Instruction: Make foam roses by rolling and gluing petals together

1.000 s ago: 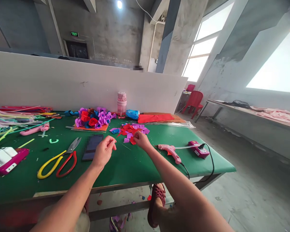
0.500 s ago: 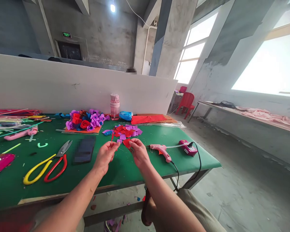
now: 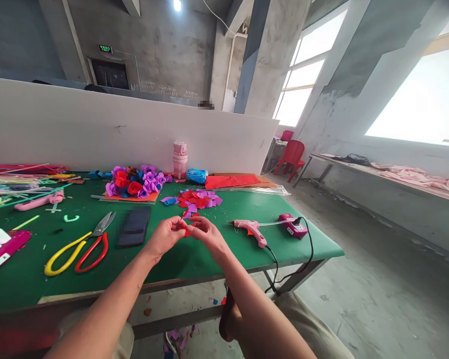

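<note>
My left hand (image 3: 168,237) and my right hand (image 3: 208,236) meet above the green table, their fingertips pinched together. A red petal (image 3: 187,232) shows between them, gripped by my right hand and touched by the left fingertips. From my left fingers a thin red strip (image 3: 184,214) points upward; its lower end is hidden. Just beyond the hands lies a loose pile of red, purple and blue petals (image 3: 199,199). To its left, finished-looking red, purple and blue flowers (image 3: 136,183) are heaped on an orange sheet.
A pink glue gun (image 3: 249,230) lies right of my hands, its cord trailing over the edge near a magenta power strip (image 3: 294,227). Leftward are a dark phone (image 3: 133,227) and scissors (image 3: 93,244). Behind stand a pink bottle (image 3: 180,162) and a white partition (image 3: 142,129).
My hands have come together, the right moving left and bringing the red petal to the left fingertips. The view has shifted slightly.
</note>
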Action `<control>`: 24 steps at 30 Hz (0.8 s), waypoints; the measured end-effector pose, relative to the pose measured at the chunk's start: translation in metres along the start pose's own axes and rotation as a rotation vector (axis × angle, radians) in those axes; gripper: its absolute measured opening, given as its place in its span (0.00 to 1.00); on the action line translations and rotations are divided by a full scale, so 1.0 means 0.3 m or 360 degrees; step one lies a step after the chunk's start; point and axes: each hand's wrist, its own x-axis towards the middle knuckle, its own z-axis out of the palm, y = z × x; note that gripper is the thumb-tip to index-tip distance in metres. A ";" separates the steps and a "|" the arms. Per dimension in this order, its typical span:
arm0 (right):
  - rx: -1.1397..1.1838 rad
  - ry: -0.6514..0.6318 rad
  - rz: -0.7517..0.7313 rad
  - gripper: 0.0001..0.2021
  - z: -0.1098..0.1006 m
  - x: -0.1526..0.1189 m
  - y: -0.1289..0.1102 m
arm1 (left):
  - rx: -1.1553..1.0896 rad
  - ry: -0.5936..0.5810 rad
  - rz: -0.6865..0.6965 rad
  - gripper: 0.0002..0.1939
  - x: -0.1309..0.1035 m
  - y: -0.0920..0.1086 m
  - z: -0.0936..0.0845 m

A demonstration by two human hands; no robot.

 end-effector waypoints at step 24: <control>0.0551 0.0994 -0.0232 0.17 -0.120 -0.035 0.010 | 0.0248 0.0404 0.0107 0.12 0.018 -0.034 -0.065</control>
